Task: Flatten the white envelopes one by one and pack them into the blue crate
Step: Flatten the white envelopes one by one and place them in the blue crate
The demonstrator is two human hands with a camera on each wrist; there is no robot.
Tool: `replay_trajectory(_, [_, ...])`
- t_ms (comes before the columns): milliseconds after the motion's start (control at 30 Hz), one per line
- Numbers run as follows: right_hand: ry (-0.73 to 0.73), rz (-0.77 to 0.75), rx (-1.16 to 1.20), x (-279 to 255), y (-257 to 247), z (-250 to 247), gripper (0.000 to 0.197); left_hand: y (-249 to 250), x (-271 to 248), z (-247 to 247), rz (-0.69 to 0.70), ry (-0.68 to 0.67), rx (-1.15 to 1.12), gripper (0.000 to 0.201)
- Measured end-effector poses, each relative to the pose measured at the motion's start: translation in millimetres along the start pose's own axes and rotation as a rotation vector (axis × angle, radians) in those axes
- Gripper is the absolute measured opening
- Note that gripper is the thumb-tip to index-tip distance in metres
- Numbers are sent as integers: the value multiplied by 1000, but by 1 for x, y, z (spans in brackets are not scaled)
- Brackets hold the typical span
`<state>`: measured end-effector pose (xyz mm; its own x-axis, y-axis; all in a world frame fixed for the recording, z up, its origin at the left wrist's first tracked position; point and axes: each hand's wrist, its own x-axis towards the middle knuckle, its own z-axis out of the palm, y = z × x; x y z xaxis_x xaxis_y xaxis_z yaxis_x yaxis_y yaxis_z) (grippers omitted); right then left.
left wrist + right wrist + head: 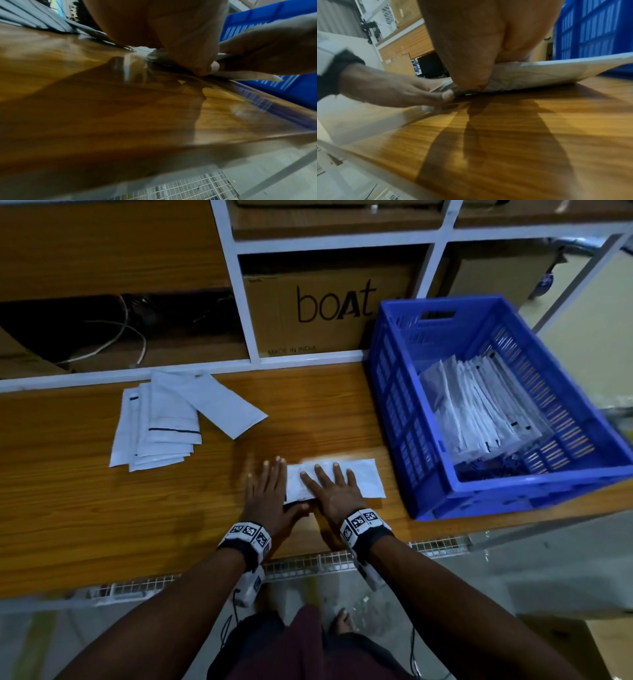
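Note:
A white envelope (363, 477) lies flat on the wooden bench (102, 508), just left of the blue crate (445, 494). My right hand (330, 484) presses on its left half with straight, spread fingers. My left hand (269, 491) lies flat at the envelope's left end, its thumb tucked at the near edge. In the right wrist view the envelope (539, 73) bulges under the palm, and the left hand's thumb (443, 94) touches its end. The left wrist view shows the envelope's edge (248, 77) beneath my palm. Several flattened envelopes (479, 412) lean inside the crate.
A loose pile of white envelopes (161, 422) sits on the bench at the back left. Behind the bench stand white-framed shelves with a cardboard box marked "boAt" (329, 313) and loose cables (120, 337). The bench's front edge runs close below my wrists.

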<state>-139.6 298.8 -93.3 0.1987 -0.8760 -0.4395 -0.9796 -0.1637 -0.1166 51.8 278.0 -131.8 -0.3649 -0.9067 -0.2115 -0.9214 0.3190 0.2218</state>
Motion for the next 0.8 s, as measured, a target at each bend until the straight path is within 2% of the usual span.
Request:
replay_trajectory(167, [-5, -18, -4, -15, 11, -19, 61, 4, -6, 15, -136, 41, -100, 114])
replay_trajectory(300, [61, 3, -20, -25, 17, -40, 63, 1, -7, 25, -149, 38, -46, 97])
replay_trajectory(400, [112, 24, -24, -30, 14, -61, 66, 1, -6, 25, -141, 42, -38, 91])
replay_trajectory(633, [327, 71, 9, -47, 3, -134, 86, 0, -12, 23, -88, 112, -115, 87])
replay_trajectory(800, [482, 74, 20, -65, 17, -192, 82, 4, -13, 17, -117, 35, -71, 83])
